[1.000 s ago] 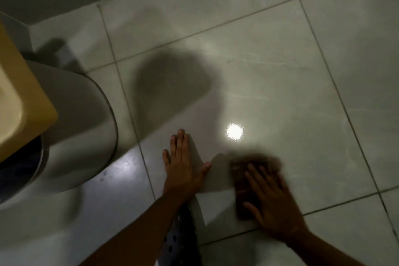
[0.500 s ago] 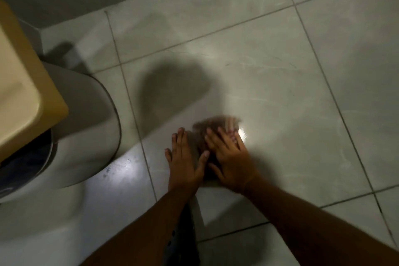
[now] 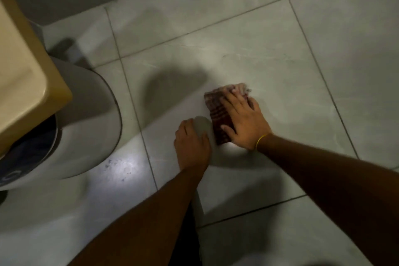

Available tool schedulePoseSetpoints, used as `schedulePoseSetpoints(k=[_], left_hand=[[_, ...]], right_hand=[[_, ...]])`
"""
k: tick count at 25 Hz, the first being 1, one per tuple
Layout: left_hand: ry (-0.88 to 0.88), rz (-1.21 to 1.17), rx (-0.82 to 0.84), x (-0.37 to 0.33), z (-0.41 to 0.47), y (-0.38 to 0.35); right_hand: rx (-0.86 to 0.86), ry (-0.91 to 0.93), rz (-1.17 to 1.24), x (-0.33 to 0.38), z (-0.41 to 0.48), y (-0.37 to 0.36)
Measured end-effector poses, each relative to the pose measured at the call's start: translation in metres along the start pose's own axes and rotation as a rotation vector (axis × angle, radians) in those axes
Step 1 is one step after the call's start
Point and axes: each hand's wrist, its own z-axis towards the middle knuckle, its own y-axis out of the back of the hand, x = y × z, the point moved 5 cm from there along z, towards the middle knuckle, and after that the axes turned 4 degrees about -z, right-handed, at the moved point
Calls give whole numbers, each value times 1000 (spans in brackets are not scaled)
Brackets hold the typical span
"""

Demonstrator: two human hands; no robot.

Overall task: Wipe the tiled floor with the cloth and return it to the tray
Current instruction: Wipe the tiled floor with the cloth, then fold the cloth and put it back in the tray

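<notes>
Head view: right hand (image 3: pixel 244 123) lies flat on the cloth (image 3: pixel 216 110), fingers (image 3: pixel 234 98) straight and spread, pressing it to the floor (image 3: pixel 280 60). Left hand (image 3: pixel 192 144) rests on the tile just beside, fingers together. One cloth, two hands, one tray (image 3: pixel 60 97) far left.

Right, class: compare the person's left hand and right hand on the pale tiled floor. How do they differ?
The right hand presses a dark red checked cloth; the left hand rests on the bare tiled floor. The right wrist wears a thin yellow band; the left wrist is bare. The right hand reaches farther forward than the left. Both lie palm down.
</notes>
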Motion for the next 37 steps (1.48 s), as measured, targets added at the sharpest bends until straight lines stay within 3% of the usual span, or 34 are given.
schedulePoseSetpoints(k=[2,4,7,11,16,18,21,24,28,33,37], left_hand=[[91,-185,2,-33,13,-8],[225,-341,66,-61,27,-21],[403,-455,197,-86,38,-23],[393,-572,352,-116,45,42],[298,-668,355,-171,39,195],[151,-649,232,-192,38,281],[-132,-299,-43,-187,36,402],[-120,-145,-261,-132,38,468],[6,-82,-262,-36,38,478],[168,42,-45,26,34,439],[359,182,101,20,40,445]], right_hand=[[-77,-452,204,-1,-12,7],[-25,-757,448,2,-22,7],[62,-915,863,5,-19,13],[109,-1043,1030,5,-11,73],[6,-832,1303,75,20,206],[-33,-693,1180,120,35,275],[-1,-346,957,205,68,363],[101,-78,748,289,95,386],[309,130,476,371,119,332],[406,250,38,400,124,266],[459,124,109,394,120,280]])
